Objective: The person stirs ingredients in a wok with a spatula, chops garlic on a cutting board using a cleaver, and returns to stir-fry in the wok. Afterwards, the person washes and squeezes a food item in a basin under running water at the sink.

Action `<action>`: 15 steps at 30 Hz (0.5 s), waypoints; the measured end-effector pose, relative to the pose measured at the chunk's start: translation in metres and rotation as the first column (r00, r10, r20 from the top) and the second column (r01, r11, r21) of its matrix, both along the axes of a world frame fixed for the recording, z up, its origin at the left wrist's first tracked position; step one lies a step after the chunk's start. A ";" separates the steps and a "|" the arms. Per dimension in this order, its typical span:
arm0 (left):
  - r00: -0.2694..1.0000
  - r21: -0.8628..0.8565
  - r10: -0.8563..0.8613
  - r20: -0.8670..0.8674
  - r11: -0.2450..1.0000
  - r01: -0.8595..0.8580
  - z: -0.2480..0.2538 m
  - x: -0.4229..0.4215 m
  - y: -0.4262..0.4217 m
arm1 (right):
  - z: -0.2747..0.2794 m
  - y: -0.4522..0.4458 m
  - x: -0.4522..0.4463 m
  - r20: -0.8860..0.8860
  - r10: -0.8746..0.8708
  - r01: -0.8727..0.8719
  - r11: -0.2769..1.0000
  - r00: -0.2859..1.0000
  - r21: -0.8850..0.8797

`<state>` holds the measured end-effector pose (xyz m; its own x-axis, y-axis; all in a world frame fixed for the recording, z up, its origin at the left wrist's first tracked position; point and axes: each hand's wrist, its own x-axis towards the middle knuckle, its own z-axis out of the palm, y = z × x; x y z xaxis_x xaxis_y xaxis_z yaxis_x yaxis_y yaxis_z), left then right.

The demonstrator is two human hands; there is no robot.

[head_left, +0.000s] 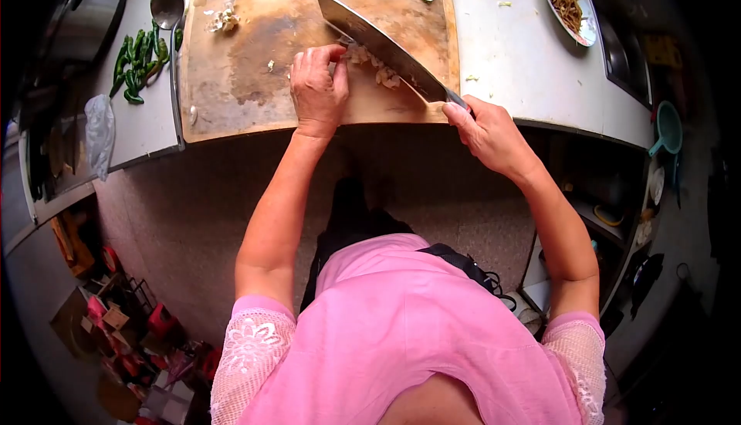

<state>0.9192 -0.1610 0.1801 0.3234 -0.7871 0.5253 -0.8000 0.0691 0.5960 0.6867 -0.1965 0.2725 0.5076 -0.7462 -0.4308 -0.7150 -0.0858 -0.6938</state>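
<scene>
While garlic (224, 20) at the board's (247, 93) ten o'clock lay apparently uncut, the left hand (318, 89), fingers curled together, pinch unconfirmed, adjoined broken pieces (387, 79) toward four; the cleaver (378, 41) was gripped in the right hand's (495, 138) wrapped fingers. Chopping: judged partly done.

Peppers (139, 60) left of board (239, 62), plate (589, 31) right

Green peppers (139, 58) lie left of the brown-stained board (262, 70).
</scene>
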 end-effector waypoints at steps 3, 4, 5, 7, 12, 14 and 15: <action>1.000 -0.003 0.011 -0.022 1.000 -0.011 0.001 0.000 -0.001 | 0.016 0.005 0.003 -0.010 -0.014 0.014 1.000 1.000 -0.021; 0.999 0.003 0.017 -0.034 1.000 -0.017 0.001 0.001 0.000 | 0.013 0.004 0.003 -0.011 -0.014 0.014 1.000 1.000 -0.021; 0.999 0.005 0.017 -0.035 1.000 -0.017 0.000 0.001 0.001 | 0.009 0.005 0.002 0.000 -0.002 0.002 1.000 1.000 0.001; 0.999 0.013 0.022 -0.042 1.000 -0.022 -0.001 0.003 0.000 | 0.009 0.005 0.002 0.013 0.006 -0.006 1.000 1.000 0.021; 0.997 -0.006 0.060 -0.043 0.998 -0.061 -0.003 0.009 0.000 | 0.009 0.011 0.002 0.048 0.048 -0.045 0.998 0.998 -0.049; 0.990 0.013 0.085 -0.117 0.996 -0.084 -0.003 0.011 -0.002 | 0.013 0.005 -0.002 0.041 -0.001 -0.001 0.999 0.999 0.051; 0.990 0.012 0.081 -0.115 0.997 -0.081 -0.002 0.014 -0.005 | 0.016 0.002 -0.005 0.026 -0.050 0.045 0.987 0.998 0.152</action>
